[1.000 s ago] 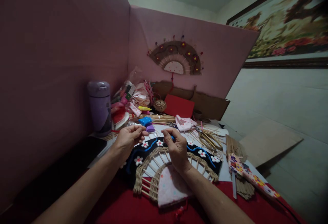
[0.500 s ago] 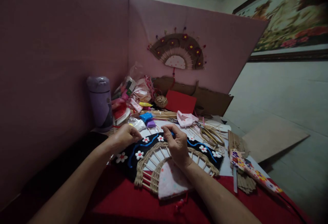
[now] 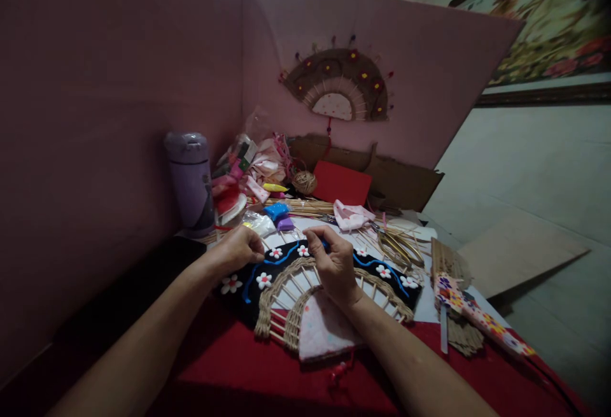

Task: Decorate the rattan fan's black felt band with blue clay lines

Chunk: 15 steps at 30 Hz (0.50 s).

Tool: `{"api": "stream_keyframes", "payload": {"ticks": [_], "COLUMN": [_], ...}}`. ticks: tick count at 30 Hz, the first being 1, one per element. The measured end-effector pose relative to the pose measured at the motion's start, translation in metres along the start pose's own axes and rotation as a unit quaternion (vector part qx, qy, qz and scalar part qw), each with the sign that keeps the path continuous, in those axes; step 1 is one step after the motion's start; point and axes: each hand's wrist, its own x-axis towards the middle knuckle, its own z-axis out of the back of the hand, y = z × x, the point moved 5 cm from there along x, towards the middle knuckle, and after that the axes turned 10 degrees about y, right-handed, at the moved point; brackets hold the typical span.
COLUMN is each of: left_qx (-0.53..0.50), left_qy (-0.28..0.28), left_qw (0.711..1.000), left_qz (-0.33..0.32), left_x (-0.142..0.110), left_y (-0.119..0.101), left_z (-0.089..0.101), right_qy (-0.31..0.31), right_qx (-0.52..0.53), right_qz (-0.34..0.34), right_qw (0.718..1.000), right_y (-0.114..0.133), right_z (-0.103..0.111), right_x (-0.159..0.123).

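- From the head view, the fan (image 3: 312,315) lies near the front edge of the red tabletop (image 3: 229,366).
- It looks light. The thin sticks (image 3: 277,337) seem stiff but might snap, and the rough rope (image 3: 264,312) should not slip.
- The white flowers (image 3: 264,280) may squash or come off, so I'd hold the spotted pink part (image 3: 324,337) at the bottom.
- The left hand (image 3: 241,248) is by the fan's top, fingers tucked in close. The right hand (image 3: 331,264) is over the fan, thumb and finger pinched. I can't tell if either holds anything.
- Toward the tabletop's back left corner stands a purple bottle (image 3: 191,181), lid on, insides hidden.
- A clear bag (image 3: 260,223) has something white inside.
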Motion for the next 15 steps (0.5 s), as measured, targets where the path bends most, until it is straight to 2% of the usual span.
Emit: {"api": "stream_keyframes", "payload": {"ticks": [8,15], "left_qx": [-0.004,0.057], "left_qy": [-0.004,-0.057], "left_qw": [1.000,0.997], "left_qz": [-0.014,-0.012], "left_x": [-0.0046,-0.0029], "left_y": [-0.0078,-0.0003], "left_z": [-0.0011,0.0076], "right_qy": [0.005,0.006], "right_qx": [-0.013,-0.011], "right_qz": [0.009,0.010], "right_qw": [1.000,1.000], "right_y": [0.0017,0.0017], "right_z": [-0.0001,-0.0004], "right_x": [-0.0008,-0.0010]}}
